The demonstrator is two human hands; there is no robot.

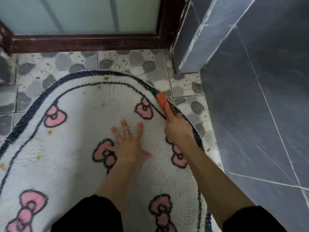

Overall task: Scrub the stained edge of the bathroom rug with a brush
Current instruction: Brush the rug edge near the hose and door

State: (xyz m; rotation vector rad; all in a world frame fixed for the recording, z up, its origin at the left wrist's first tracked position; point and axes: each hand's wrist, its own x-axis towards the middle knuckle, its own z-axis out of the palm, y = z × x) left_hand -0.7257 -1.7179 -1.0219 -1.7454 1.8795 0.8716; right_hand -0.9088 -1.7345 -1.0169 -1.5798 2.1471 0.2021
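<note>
A white fluffy oval rug [80, 139] with pink bows and a dark blue border lies on the floor. Brown stains [106, 79] dot its far and left edges. My right hand [177, 127] grips an orange brush [163, 101], forefinger stretched along its back, and the brush lies on the rug's right border. My left hand [128, 144] presses flat on the rug's middle, fingers spread, a ring on one finger.
Pebble-pattern floor tiles [147, 64] surround the rug. A dark wooden door frame [83, 43] with frosted glass stands beyond it. A grey tiled wall [259, 97] rises close on the right, its corner near the brush.
</note>
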